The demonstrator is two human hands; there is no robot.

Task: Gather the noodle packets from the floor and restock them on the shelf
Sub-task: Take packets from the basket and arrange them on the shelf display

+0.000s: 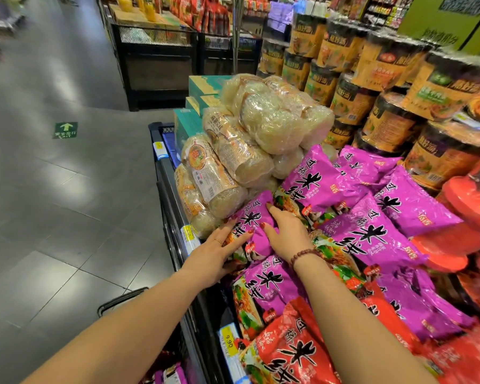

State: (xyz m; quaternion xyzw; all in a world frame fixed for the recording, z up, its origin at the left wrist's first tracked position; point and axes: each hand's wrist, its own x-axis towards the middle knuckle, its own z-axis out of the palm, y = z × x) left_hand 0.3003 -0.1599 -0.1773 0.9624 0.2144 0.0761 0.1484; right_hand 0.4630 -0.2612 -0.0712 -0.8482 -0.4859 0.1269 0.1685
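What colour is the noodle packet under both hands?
Purple with black lettering; the head view shows the packet clearly.

Your left hand point(219, 253) and right hand point(286, 234) lie on 1 noodle packet point(257, 218) at the shelf point(172, 217) edge. Behind it sit piled noodle bundles point(261, 128), with noodle cups point(385, 79) behind right. The floor point(67, 203) lies left.

floor point(67, 203): grey tiles | green exit sticker point(65, 130) | black display stand point(155, 65) behind

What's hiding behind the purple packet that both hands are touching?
Behind the purple packet sits a pile of clear noodle bags, with teal boxes beyond. Whatever lies under the packet is covered.
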